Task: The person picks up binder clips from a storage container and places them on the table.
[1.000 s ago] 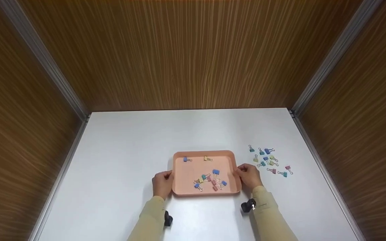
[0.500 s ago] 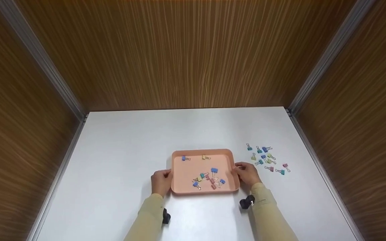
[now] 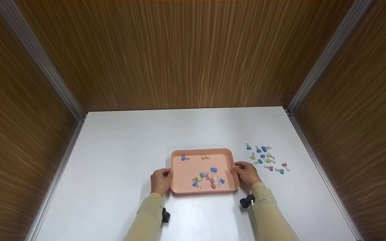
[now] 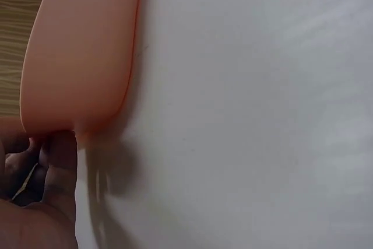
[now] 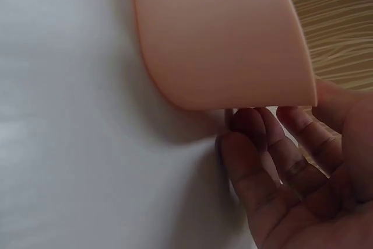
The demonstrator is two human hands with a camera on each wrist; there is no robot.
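Observation:
A pink rectangular tray point(image 3: 186, 190) sits on the white table in the head view. Inside it lie several small binder clips, most in a cluster toward the near right, with a blue binder clip point(image 3: 183, 157) and a yellow binder clip point(image 3: 204, 156) near the far wall. My left hand point(image 3: 161, 181) grips the tray's left side. At the opposite end my right hand point(image 3: 247, 173) holds the right side, thumb over the rim and other fingers curled against the outside. Both wrist views show the tray's near wall point(image 5: 227, 39) with fingertips right at its end.
Several more binder clips lie loose on the table right of the tray, among them a pink binder clip point(image 3: 284, 165) and a teal binder clip point(image 3: 279, 171). Wood-grain panels point(image 3: 193, 57) enclose the table point(image 3: 122, 140) at the back and sides.
The whole scene shifts slightly left and up in the head view. Both hands keep their hold on the tray, and the clips lie as before.

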